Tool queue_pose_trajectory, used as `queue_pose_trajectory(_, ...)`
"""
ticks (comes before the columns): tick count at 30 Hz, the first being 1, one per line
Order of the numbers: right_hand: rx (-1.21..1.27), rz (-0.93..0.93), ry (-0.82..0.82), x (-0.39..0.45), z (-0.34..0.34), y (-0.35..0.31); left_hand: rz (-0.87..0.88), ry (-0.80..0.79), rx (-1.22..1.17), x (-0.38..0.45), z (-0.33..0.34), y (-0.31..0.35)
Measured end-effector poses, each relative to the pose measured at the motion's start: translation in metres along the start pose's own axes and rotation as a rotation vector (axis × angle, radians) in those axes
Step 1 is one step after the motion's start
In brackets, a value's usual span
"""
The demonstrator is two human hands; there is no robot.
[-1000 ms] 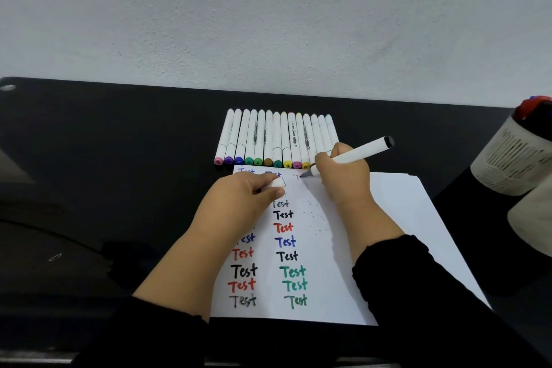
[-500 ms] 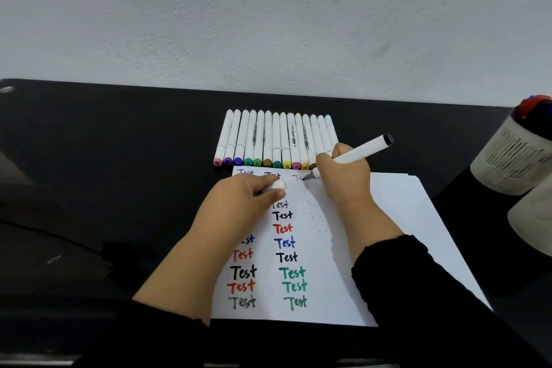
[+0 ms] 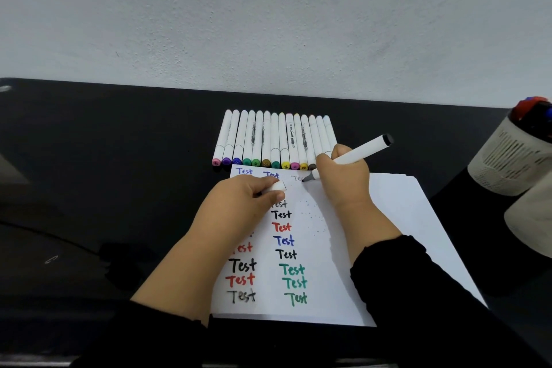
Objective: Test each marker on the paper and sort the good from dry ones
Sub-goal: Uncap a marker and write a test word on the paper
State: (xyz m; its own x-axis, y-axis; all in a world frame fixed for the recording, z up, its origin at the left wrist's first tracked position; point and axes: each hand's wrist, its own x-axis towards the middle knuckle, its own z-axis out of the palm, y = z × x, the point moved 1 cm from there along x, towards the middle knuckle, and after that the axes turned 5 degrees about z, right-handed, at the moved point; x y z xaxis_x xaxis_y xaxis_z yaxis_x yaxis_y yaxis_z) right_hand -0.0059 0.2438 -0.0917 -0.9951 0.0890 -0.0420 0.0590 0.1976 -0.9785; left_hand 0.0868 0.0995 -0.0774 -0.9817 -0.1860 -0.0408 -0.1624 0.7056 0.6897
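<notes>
The step in hand was a writing test: the right hand (image 3: 343, 179) pinched a marker (image 3: 355, 154), its dark tip on the paper (image 3: 403, 218) at the top of a third column, where a faint "Te" stood; the left hand (image 3: 242, 203) rested on the sheet, fingers curled round the white cap (image 3: 279, 187); next, I judged, the word wanted finishing, the cap pressed back, and the marker sorted by how faint its line looked; one marker in use, about fourteen capped in a row (image 3: 268, 140) just beyond the paper, one cup (image 3: 513, 158) of pens at right; some sixteen visible "Test" words in two columns.
</notes>
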Motion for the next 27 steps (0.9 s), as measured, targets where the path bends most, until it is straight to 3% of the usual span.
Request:
queue_pose_trajectory(13,0.026,0.002,0.073,0.0005,-0.0019,-0.0013,-0.001,-0.042,0.048,0.0001,0.0024,-0.0009)
queue_pose_trajectory(27,0.03,0.021,0.047,0.0028,-0.0008,0.0,-0.014,-0.046,0.023,0.0013,0.0022,-0.0044)
